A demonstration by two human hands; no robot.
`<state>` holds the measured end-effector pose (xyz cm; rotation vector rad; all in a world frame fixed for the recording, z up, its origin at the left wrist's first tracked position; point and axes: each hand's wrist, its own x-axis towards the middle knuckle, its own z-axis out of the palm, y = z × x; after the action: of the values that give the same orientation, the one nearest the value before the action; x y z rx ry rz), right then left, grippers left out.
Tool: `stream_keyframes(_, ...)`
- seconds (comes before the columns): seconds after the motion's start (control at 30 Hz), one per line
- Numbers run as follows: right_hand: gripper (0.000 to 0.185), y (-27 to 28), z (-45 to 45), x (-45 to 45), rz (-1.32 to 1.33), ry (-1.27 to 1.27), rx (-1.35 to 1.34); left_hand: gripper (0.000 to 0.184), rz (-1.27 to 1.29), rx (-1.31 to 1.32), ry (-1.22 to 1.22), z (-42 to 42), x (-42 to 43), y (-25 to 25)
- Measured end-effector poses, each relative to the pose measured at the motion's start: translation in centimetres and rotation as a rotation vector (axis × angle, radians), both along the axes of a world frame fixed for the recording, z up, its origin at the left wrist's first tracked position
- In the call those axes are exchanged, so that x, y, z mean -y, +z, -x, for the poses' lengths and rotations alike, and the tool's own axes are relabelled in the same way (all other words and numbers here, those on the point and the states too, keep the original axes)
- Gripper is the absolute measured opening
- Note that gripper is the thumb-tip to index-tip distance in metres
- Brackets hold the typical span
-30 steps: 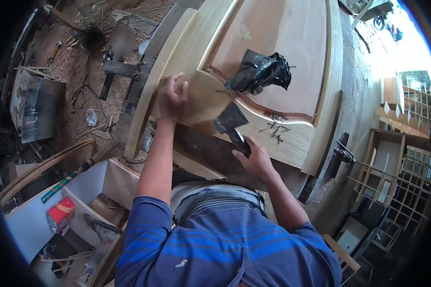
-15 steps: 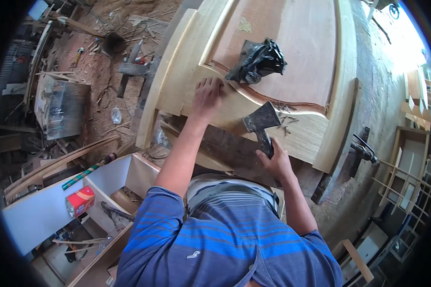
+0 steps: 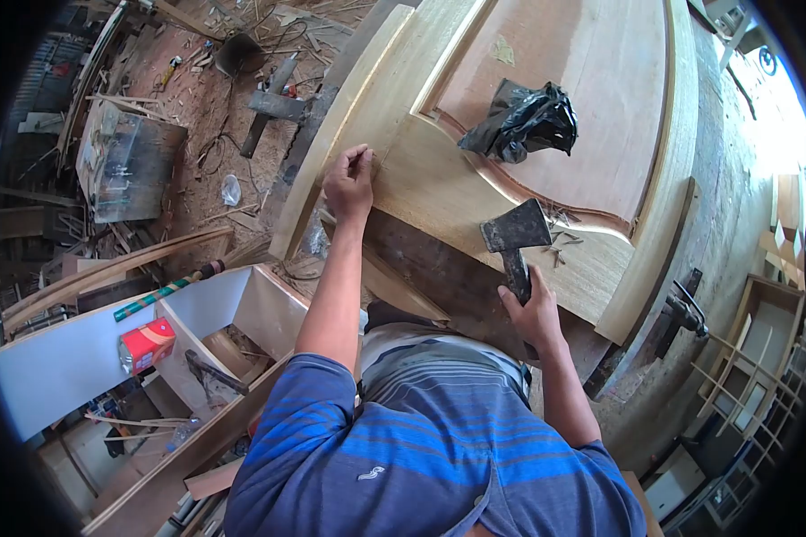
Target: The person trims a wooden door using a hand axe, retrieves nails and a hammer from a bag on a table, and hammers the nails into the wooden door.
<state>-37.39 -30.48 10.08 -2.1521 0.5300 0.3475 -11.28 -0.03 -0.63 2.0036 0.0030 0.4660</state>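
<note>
My right hand (image 3: pixel 534 309) is wrapped round the short handle of a hatchet (image 3: pixel 516 227), whose dark, worn head lies over the lower rail of a wooden panel door (image 3: pixel 412 192). My left hand (image 3: pixel 348 186) is at the door's left stile, thumb and fingers pinched together; whatever they hold, if anything, is too small to make out. A crumpled black plastic bag (image 3: pixel 524 125) rests on the door by the curved moulding. Several thin nails (image 3: pixel 560 243) lie loose on the rail just right of the hatchet head.
A clamp (image 3: pixel 683 309) grips the bench edge at right; another metal clamp (image 3: pixel 273 106) is at left. An open cabinet carcass (image 3: pixel 63 358) holding a red box (image 3: pixel 147 345) and tools stands lower left. Wood scraps litter the floor (image 3: pixel 206 143).
My left hand has moved left from the rail towards the stile, its fingers now pinched. The hatchet stays in my right hand. The whole view has shifted a little.
</note>
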Motion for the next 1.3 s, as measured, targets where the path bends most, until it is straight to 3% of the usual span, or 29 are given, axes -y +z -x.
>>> stream_keyframes(0.33, 0.059, -0.3, -3.2, -2.7, 0.165, 0.124, 0.052, 0.019, -0.283, 0.124, 0.011, 0.4, 0.2, 0.9)
stream_keyframes(0.53, 0.053, 0.9, -11.5, -6.2, 0.124, 0.256, 0.204, 0.026, -0.177, 0.095, 0.029, 0.4, 0.3, 0.5)
stream_keyframes(0.67, 0.052, 0.3, -16.0, -8.1, 0.332, 0.344, 0.258, 0.039, -0.232, 0.095, 0.044, 0.4, 0.2, 0.7)
stream_keyframes(0.73, 0.053, 0.4, -17.6, -9.3, 0.315, 0.368, 0.315, 0.047, -0.238, 0.094, 0.051, 0.5, 0.1, 0.8)
stream_keyframes(0.8, 0.053, -0.3, -18.8, -9.8, 0.328, 0.408, 0.475, 0.048, -0.244, 0.095, 0.071, 0.7, 0.1, 1.2)
stream_keyframes(0.87, 0.052, -0.7, -19.2, -9.0, 0.478, 0.466, 0.364, 0.042, -0.195, 0.014, 0.058, 0.8, 0.3, 1.7)
stream_keyframes(0.97, 0.050, 1.1, -19.7, -9.3, 0.560, 0.520, 0.193, 0.026, -0.065, 0.054, 0.055, -0.5, 0.9, -5.4)
stream_keyframes(1.0, 0.048, 2.4, -19.8, -9.9, 0.418, 0.479, 0.164, 0.027, -0.153, 0.109, 0.114, -0.7, 1.2, -6.2)
stream_keyframes(1.03, 0.049, -1.0, -19.6, -8.6, 0.411, 0.526, 0.535, 0.027, -0.241, 0.161, 0.180, -1.0, 1.5, -6.9)
stream_keyframes(1.13, 0.050, -3.1, -19.8, -8.3, 0.429, 0.535, 0.555, 0.042, -0.109, 0.134, 0.130, 0.4, 0.6, -0.7)
stream_keyframes(1.2, 0.052, -2.2, -20.3, -7.8, 0.572, 0.617, 0.426, 0.042, -0.117, 0.058, 0.115, 0.4, 0.3, -0.8)
stream_keyframes(1.3, 0.052, -1.5, -20.9, -7.1, 0.497, 0.585, 0.330, 0.041, -0.098, 0.082, 0.113, -0.2, 0.5, -0.5)
